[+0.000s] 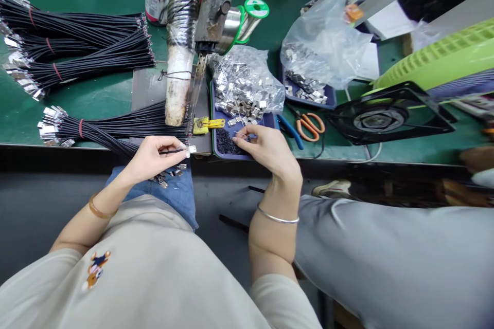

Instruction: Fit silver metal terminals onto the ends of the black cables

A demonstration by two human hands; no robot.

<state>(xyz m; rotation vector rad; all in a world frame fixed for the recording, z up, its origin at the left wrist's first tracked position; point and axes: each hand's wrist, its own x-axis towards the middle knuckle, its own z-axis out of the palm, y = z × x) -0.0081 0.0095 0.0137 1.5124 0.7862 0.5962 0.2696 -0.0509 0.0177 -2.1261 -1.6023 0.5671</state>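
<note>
My left hand (156, 157) is closed in a pinch on a black cable (172, 151), whose end carries a silver metal connector (192, 149). Over the front of a blue tray (219, 153), my right hand (266, 146) has thumb and forefinger together; a thin light line shows by the fingertips, too small to name. Small black pieces (227, 141) lie in the tray just below them. Behind sits a bag of silver connectors (243, 79), some spilled out. Several loose cable ends with connectors (164, 177) rest on my lap under the left hand.
Bundled black cables (96, 126) lie at left, with more bundles (85, 51) behind. A wrapped hose (179, 61) and a soldering iron (198, 77) hang between my hands. Orange-handled scissors (310, 126), blue-handled pliers (290, 131) and a black fan (389, 118) stand right. Another person's leg (386, 252) is beside me.
</note>
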